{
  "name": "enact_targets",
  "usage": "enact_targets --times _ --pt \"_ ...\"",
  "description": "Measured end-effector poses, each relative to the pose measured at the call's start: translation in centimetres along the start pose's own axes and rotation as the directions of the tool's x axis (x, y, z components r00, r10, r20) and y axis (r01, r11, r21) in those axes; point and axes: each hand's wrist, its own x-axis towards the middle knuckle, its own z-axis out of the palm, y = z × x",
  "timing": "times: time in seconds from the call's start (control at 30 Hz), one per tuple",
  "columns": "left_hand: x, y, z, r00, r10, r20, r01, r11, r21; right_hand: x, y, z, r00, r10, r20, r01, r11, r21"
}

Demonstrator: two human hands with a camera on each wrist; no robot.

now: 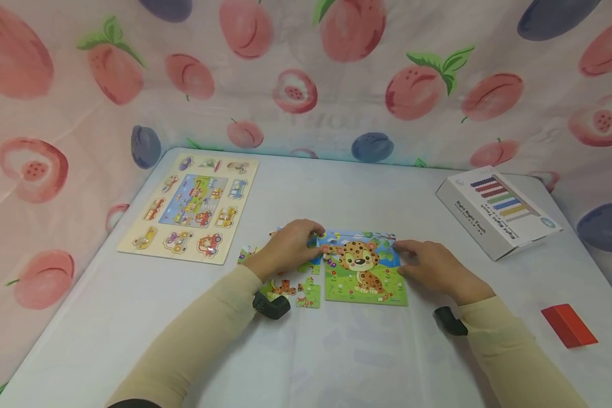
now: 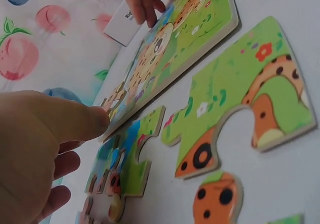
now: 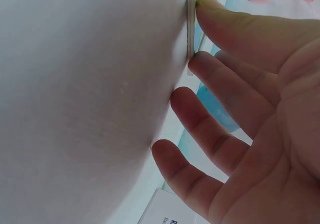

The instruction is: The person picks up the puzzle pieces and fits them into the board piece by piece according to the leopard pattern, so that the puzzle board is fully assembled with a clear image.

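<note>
A leopard puzzle board [image 1: 367,283] lies face up in the middle of the table in the head view. At its upper left edge is my left hand [image 1: 293,241], thumb and forefinger gripping the border. A small spotted piece [image 1: 331,249] overlaps the board beside that thumb. My right hand [image 1: 430,266] holds the opposite edge; in the right wrist view the thumb [image 3: 215,13] lies on the picture side and a fingertip meets the rim. Loose puzzle pieces [image 2: 210,101] with green grass and orange spots lie below and left of the board, partly hidden by my left hand.
A wooden vehicle peg puzzle [image 1: 224,249] lies at the back left. Toward the back right stands a white printed box [image 1: 481,232]. A red block [image 1: 568,326] sits near the right side. Fruit-patterned cloth [image 1: 296,90] hangs behind the table.
</note>
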Motion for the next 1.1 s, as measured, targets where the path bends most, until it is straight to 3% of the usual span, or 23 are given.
enact_targets --times 0.17,0.63,1.1 --pt "0.4 0.3 0.3 1.000 0.021 0.008 -0.021 1.000 0.012 0.1 -0.1 0.1 1.000 -0.007 -0.013 0.007 1.000 -0.005" --pt "1.3 0.9 1.2 1.000 -0.005 0.030 0.005 1.000 0.023 0.0 -0.4 0.1 1.000 0.005 -0.015 -0.005 1.000 -0.023" --pt "2.0 0.8 1.9 1.000 0.018 0.020 -0.019 0.999 0.041 0.0 -0.4 0.2 1.000 0.024 -0.008 -0.024 0.999 -0.021"
